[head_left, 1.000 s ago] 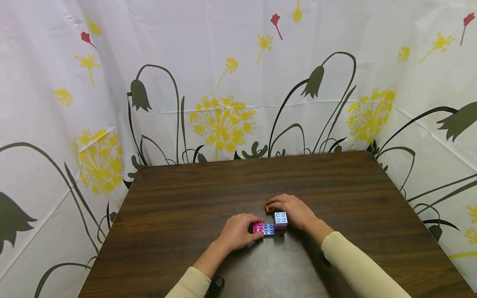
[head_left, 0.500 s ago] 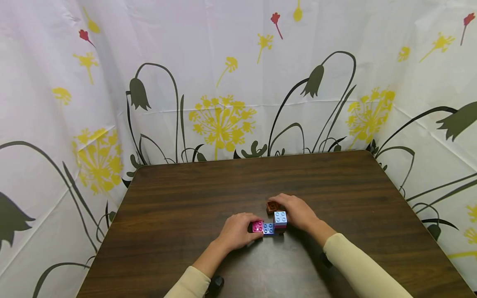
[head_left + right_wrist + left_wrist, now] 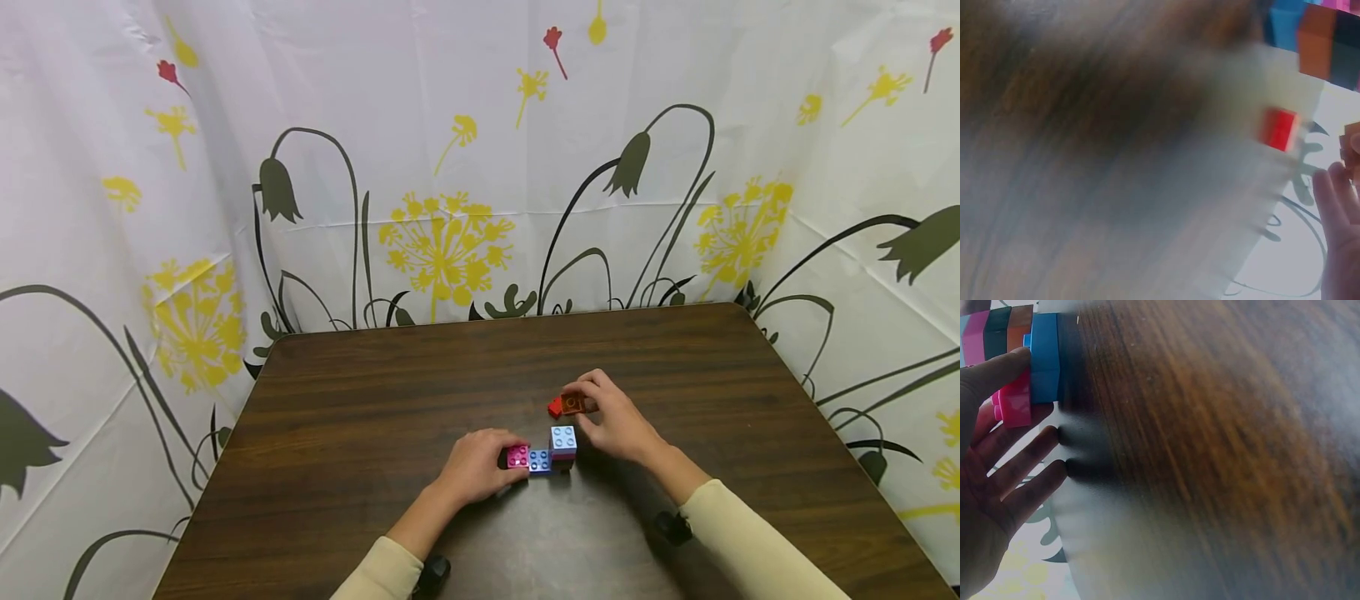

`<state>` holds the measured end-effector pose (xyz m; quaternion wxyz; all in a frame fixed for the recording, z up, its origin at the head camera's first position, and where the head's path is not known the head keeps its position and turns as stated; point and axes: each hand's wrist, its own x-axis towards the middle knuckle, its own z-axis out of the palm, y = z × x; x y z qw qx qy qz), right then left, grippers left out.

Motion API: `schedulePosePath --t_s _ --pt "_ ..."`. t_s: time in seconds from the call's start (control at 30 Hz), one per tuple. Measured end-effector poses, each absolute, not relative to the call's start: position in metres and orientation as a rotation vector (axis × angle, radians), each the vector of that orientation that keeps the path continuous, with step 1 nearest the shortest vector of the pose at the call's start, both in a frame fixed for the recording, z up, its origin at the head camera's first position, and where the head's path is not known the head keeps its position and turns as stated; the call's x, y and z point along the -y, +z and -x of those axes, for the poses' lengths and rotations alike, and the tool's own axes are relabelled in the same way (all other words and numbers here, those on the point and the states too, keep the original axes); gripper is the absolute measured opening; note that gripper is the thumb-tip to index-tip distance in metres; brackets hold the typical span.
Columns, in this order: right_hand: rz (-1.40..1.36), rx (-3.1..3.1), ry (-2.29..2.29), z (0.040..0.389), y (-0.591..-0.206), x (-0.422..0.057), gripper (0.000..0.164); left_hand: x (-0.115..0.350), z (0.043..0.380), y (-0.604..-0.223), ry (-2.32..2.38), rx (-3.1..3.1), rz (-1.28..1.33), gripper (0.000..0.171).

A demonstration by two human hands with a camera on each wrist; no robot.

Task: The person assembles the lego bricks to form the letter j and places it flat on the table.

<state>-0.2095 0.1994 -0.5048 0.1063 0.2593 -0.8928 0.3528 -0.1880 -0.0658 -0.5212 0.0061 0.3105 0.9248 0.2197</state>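
Note:
My left hand (image 3: 480, 468) pinches a pink toy brick (image 3: 517, 457) between thumb and fingers at the left end of a small assembly. That brick sits on a long blue brick (image 3: 1045, 359), whose studs show in the middle. At the assembly's right end rises a stack topped by a light blue brick (image 3: 563, 438), with pink, dark teal and brown bricks (image 3: 1019, 328) below. Behind the stack, my right hand (image 3: 618, 423) holds a loose brown brick (image 3: 572, 404), tipped so its hollow underside faces the head camera. A red brick (image 3: 1281, 129) lies on the table just left of it.
The dark wood-grain table (image 3: 375, 400) extends on every side of the bricks. A white curtain (image 3: 465, 83) printed with flowers hangs behind its far edge and along both sides.
My right hand has turned the brown brick and carried it back and to the right, away from the assembly. The red brick has come into view. My left hand stays on the pink brick.

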Motion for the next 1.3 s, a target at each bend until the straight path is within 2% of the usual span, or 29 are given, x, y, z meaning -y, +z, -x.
schedulePosePath --t_s 0.27,0.47,0.6,1.0,1.3 --pt "-0.764 2.630 1.121 0.197 -0.484 -0.213 0.044 0.067 0.188 -0.522 0.689 -2.899 -0.975 0.037" --pt "-0.737 2.593 1.202 0.188 -0.470 -0.215 0.052 0.067 0.188 -0.522 0.687 -2.897 -0.980 0.037" --pt "-0.771 2.603 1.227 0.183 -0.465 -0.212 0.047 0.066 0.189 -0.522 0.687 -2.891 -0.980 0.037" --pt "-0.911 2.692 1.001 0.169 -0.454 -0.199 0.046 0.066 0.188 -0.521 0.691 -2.877 -0.977 0.037" --pt "-0.936 2.663 0.839 0.165 -0.453 -0.195 0.056 0.066 0.189 -0.522 0.696 -2.888 -0.980 0.037"
